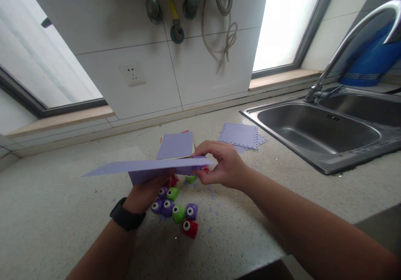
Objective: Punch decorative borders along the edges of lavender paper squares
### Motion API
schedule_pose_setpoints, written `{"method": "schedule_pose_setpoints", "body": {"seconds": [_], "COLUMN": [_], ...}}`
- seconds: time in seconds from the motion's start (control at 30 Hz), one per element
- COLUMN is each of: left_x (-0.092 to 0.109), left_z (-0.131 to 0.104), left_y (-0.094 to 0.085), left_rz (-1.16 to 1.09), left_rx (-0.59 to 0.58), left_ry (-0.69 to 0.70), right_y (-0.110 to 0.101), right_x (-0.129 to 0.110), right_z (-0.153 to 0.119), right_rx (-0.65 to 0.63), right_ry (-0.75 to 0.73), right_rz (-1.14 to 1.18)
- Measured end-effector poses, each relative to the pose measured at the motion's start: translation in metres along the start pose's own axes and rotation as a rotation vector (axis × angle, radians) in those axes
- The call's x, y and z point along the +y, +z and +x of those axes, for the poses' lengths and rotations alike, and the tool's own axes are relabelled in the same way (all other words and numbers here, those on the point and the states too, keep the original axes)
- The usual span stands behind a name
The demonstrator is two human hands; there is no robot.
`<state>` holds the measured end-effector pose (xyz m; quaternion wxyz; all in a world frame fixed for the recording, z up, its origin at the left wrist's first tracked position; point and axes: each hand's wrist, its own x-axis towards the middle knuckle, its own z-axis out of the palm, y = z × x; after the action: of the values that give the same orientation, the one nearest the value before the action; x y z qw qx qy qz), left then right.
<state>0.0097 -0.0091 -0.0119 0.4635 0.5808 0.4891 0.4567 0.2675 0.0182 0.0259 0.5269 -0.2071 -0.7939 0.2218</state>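
A folded sheet of light purple paper (150, 165) is held level above the countertop, its long left end sticking out. My left hand (150, 190), with a black band on the wrist, grips it from beneath; the paper hides most of its fingers. At the paper's right edge, my right hand (219, 165) is closed, thumb below and fingers above, on what looks like a purple craft punch (198, 170) over that edge. Below lie several small craft punches: purple (168, 208), green (178, 214) and red (189, 228). Small purple paper bits are scattered around them.
Behind the hands rests a stack of coloured paper with a purple sheet (176, 143) on top. Purple sheets with punched edges (239, 134) lie to its right. A steel sink (313, 125) with a tall faucet (344, 42) is set into the countertop (78, 213) at right.
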Motion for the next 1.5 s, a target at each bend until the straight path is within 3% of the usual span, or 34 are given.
{"method": "schedule_pose_setpoints", "body": {"seconds": [0.3,0.57,0.67,0.9,1.27,1.5], "left_x": [0.015,0.018,0.02,0.021,0.003,0.003], "left_z": [-0.002,0.002,0.002,0.005,0.014,0.019], "left_y": [0.005,0.008,0.008,0.006,-0.007,-0.007], "left_rz": [0.251,0.157,0.141,0.008,-0.227,-0.374], "left_rx": [0.05,0.114,0.127,0.179,0.294,0.316], "left_ry": [-0.061,-0.124,-0.081,0.021,0.128,0.173], "right_y": [0.007,-0.001,-0.001,0.002,-0.001,0.0], "right_x": [0.022,0.034,0.041,0.048,0.04,0.038], "right_z": [-0.001,0.004,0.003,0.0,0.001,0.003], "right_rx": [-0.048,0.004,0.051,0.035,-0.171,-0.254], "right_ry": [0.412,0.532,0.547,0.575,0.503,0.547], "right_rz": [0.424,0.55,0.558,0.503,0.063,-0.041]}}
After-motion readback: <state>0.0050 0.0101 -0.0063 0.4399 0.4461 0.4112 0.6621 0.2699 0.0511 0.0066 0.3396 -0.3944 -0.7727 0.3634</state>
